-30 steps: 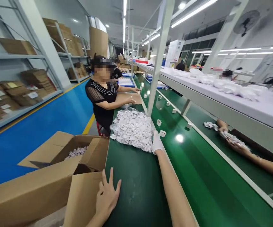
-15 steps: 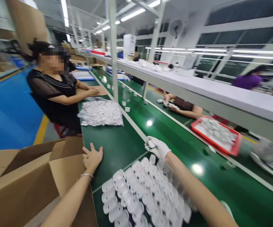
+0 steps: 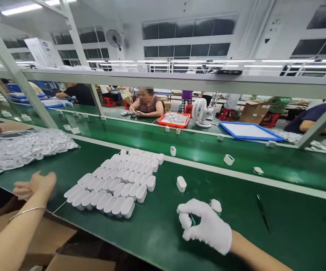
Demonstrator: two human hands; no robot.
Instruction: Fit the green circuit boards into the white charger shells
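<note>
we have our bare left hand [image 3: 38,186] by the bench's near edge, fingers curled; blur means we cannot tell if it grips anything. our gloved right hand [image 3: 206,227] is half curled, a speck of green showing between the fingers, and we cannot tell whether it is held. between our hands, slightly beyond, sit rows of white cases [image 3: 113,180]. a single case [image 3: 181,184] lies just beyond our right hand; a dark slim tool [image 3: 262,213] lies to its right.
</note>
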